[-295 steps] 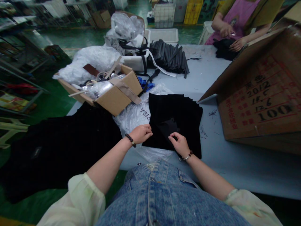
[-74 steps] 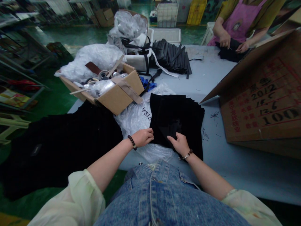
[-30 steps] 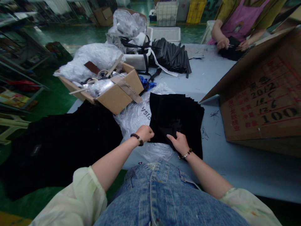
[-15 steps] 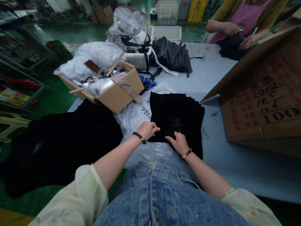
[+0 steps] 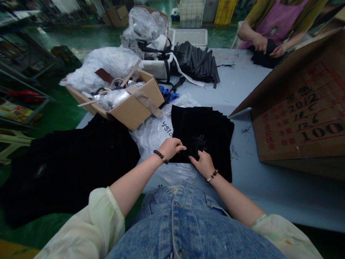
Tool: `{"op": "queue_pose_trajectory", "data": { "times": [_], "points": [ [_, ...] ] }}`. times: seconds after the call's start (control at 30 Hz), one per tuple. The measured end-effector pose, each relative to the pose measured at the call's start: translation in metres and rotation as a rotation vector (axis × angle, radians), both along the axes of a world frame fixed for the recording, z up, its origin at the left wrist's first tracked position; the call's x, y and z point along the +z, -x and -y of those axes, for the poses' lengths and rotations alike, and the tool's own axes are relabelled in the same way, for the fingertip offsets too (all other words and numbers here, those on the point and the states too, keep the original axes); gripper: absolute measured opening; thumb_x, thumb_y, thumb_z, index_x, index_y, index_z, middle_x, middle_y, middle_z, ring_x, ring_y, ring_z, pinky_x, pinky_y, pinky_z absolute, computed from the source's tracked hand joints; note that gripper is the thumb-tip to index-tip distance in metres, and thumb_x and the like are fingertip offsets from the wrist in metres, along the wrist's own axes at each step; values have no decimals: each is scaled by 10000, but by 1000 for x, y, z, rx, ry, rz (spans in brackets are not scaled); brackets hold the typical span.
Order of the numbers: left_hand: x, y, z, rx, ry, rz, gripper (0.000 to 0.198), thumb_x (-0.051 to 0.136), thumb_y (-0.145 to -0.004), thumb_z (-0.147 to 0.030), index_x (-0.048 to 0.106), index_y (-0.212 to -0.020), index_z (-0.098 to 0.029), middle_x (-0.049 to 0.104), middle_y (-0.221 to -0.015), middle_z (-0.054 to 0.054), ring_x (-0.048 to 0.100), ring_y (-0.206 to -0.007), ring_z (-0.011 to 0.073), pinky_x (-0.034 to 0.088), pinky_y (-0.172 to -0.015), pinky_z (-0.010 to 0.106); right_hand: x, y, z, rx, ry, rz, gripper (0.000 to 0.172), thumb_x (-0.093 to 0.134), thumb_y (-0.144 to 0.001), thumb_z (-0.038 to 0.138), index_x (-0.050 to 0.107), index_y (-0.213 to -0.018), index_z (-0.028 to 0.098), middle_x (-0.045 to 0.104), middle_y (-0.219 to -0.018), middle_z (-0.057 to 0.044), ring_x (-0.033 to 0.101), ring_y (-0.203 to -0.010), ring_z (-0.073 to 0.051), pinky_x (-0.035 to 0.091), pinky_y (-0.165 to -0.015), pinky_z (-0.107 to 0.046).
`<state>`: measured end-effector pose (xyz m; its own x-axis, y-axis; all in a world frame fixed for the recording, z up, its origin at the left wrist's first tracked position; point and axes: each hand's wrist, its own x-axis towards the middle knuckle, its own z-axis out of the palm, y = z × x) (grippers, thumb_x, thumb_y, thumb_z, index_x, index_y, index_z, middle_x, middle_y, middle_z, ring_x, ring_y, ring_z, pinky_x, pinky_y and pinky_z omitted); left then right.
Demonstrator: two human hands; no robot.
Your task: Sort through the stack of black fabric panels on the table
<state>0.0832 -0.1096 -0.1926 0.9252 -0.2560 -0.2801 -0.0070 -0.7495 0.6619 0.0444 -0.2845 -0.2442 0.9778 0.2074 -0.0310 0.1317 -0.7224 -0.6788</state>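
Observation:
A stack of black fabric pieces (image 5: 215, 126) lies in front of me, its layered edges fanned at the upper right. On top sits a small heap of short black strips (image 5: 198, 141). My left hand (image 5: 172, 147) is closed in a pinch over the stack's left part; whatever its fingertips hold is lost against the black. Just right of it, my right hand (image 5: 204, 163) is closed over the stack's near part beside the strips, thumb extended to the left. Dark material lies between its thumb and fingers, too dark to name.
Clear plastic wrapping (image 5: 148, 135) lies under the stack. More black fabric (image 5: 81, 162) hangs at the left. An open carton of scraps (image 5: 140, 108) stands behind it, a bundle of dark strips (image 5: 195, 61) farther back. A large carton (image 5: 302, 122) stands right; a co-worker (image 5: 280, 21) handles black cloth.
My left hand has shifted slightly right, toward my right hand, which has moved slightly left. The co-worker's hands have moved on the black cloth.

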Motion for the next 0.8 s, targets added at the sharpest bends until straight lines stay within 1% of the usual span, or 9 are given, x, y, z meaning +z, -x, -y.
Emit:
{"op": "queue_pose_trajectory", "data": {
  "times": [0.07, 0.13, 0.17, 0.23, 0.33, 0.4, 0.47, 0.63, 0.8],
  "points": [
    [-2, 1, -2, -29, 46, -5, 189, 723, -615, -237, 597, -691, -118, 565, -612, -19, 530, -577, 94, 381, -529, 172, 1, 1, -2, -4, 81, -3, 119, 572, -708, 279, 606, -750, 173, 592, -708, -65, 555, -661, -191, 413, -581, -260],
    [-2, 3, -5, -74, 97, -23, 266, 743, -562, -136, 591, -778, -106, 573, -669, -14, 540, -592, 90, 402, -541, 164, 3, 2, -4, 6, 141, -5, 129, 577, -708, 290, 594, -745, 168, 587, -714, -74, 556, -662, -197, 410, -575, -261],
    [-2, 3, -6, -104, 111, -12, 263, 716, -575, -76, 589, -803, -104, 575, -700, -10, 544, -609, 87, 412, -562, 161, 4, 2, -4, 12, 156, -4, 141, 585, -704, 299, 589, -747, 165, 587, -719, -78, 558, -668, -200, 410, -577, -262],
    [-2, 4, -7, -174, 105, 63, 192, 640, -625, -5, 596, -778, -112, 578, -748, 0, 548, -668, 87, 421, -627, 164, 5, 2, -4, 22, 159, -3, 174, 605, -690, 323, 584, -763, 167, 589, -736, -79, 561, -687, -204, 414, -590, -263],
    [-2, 4, -8, -216, 65, 162, 110, 624, -659, -25, 595, -695, -124, 574, -729, -3, 536, -697, 95, 411, -666, 180, 5, 2, -5, 19, 156, 8, 186, 609, -685, 333, 583, -767, 169, 592, -737, -78, 564, -697, -211, 416, -599, -269],
    [-4, 4, -10, -198, 56, 168, 103, 641, -653, -43, 580, -671, -124, 559, -682, -13, 522, -649, 91, 401, -622, 178, 4, 1, -5, 3, 132, 15, 148, 591, -694, 301, 590, -753, 165, 595, -720, -77, 565, -681, -209, 414, -592, -271],
    [-8, 5, -12, -185, 74, 174, 122, 647, -644, -38, 557, -641, -119, 550, -669, -16, 510, -623, 85, 389, -594, 175, 4, 0, -5, -23, 66, 4, 117, 580, -694, 266, 600, -738, 159, 602, -697, -72, 567, -659, -202, 411, -585, -267],
    [-13, 10, -22, -200, 214, 203, 176, 619, -633, 14, 500, -583, -106, 573, -829, 12, 520, -701, 82, 395, -640, 175, 2, -4, 0, -65, -109, -68, 132, 579, -685, 265, 618, -734, 148, 620, -697, -61, 572, -653, -190, 414, -573, -254],
    [-8, 11, -24, -218, 282, 225, 153, 578, -651, 19, 508, -614, -112, 565, -882, 8, 514, -704, 74, 390, -629, 169, 0, -4, 1, -96, -102, -80, 169, 587, -683, 291, 615, -738, 134, 618, -682, -64, 571, -636, -194, 416, -555, -257]
  ]
}}
